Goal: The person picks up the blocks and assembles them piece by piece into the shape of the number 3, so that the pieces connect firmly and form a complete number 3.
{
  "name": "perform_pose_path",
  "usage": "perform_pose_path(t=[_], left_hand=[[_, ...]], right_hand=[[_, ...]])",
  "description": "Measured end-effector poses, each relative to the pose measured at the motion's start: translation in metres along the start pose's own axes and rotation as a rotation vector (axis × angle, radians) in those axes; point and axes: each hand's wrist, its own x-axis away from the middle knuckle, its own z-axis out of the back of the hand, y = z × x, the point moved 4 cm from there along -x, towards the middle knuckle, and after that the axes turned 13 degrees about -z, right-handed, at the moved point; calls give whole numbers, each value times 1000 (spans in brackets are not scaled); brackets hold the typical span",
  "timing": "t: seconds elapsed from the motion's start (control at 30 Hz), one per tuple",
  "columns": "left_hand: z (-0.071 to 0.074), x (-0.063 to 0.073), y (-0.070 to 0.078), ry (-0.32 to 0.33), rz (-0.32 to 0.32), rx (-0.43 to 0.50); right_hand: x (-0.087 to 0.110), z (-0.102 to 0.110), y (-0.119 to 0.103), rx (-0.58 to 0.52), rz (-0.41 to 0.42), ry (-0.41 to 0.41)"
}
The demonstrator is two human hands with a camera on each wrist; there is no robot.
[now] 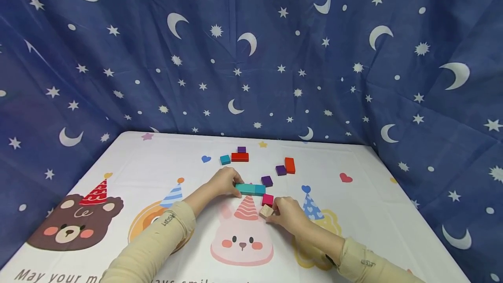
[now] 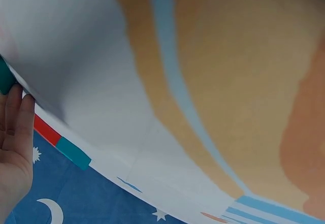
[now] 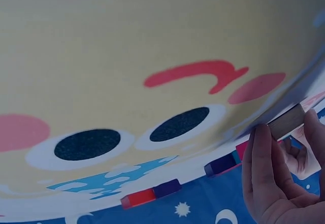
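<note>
In the head view my left hand pinches the left end of a long teal block. A short blue block sits flush against that block's right end. My right hand holds a small natural-wood block between thumb and fingers; the right wrist view shows the wooden block in this pinch. Just behind it lies a pink block, close to the blue one. A purple block rests beyond the blue block. Only an edge of the teal block shows in the left wrist view.
Farther back lie a red block, a purple block behind it and a blue block beside it. To the right, an orange-red block touches another purple block. A printed white cloth covers the table; a starry blue curtain hangs behind.
</note>
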Motion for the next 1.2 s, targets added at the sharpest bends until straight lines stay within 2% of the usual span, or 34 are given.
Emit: perform_pose_path(t=[0.17,0.37,0.73,0.97,1.13,1.2], left_hand=[[-1,0,-1,3,15,0],[-3,-2,0,2,1,2],[-1,-1,0,7,38,9],[-1,1,-3,27,24,4],[-1,0,-1,13,-16,-2],[0,1,0,14,-11,-7]], right_hand=[[1,-1,0,3,-8,-12],[2,0,0,13,-21,-18],[2,1,-1,10,-20,-14],[0,1,-3,23,-10,-21],[2,0,-2,15,-16,-20],[2,0,-3,19,-10,-19]])
